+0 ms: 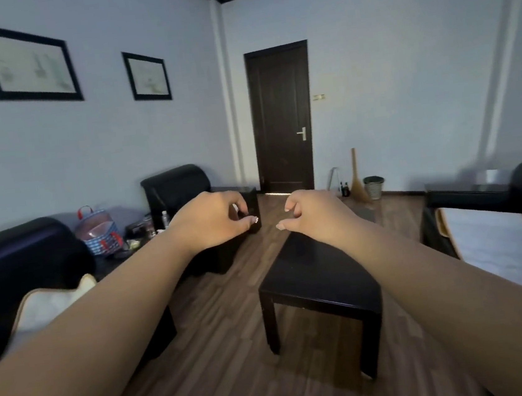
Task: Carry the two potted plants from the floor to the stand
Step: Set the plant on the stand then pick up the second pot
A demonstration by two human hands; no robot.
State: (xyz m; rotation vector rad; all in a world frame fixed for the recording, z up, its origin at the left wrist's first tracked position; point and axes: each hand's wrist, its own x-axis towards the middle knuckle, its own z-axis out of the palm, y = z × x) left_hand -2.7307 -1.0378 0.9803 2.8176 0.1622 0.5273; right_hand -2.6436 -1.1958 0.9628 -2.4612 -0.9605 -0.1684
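I see two hands in front of me, both held out at about the same height above the floor. The left hand (213,218) has its fingers curled loosely, with the fingertips (253,220) pointing toward the other hand. It holds nothing. The right hand (312,214) is curled the same loose way and it holds nothing too. The two hands are near each other but do not touch. Both arms are bare and reach straight out from the bottom corners of the view.

I cannot see any potted plants in this view, and I cannot tell which thing is the stand.

Here is what I can count. There is one low dark bench (320,275) on the wood floor (207,366), right under my right arm. There are two picture frames on the left wall, a big one (24,62) and a small one (147,76). There is one dark door (281,117), and it is closed. There is one black chair (177,184) by the wall and one dark sofa (15,252) at the left. One checked bag (99,231) with red handles sits between them. By the far wall I see one broom (356,177) and one small bin (374,186), just beside each other.
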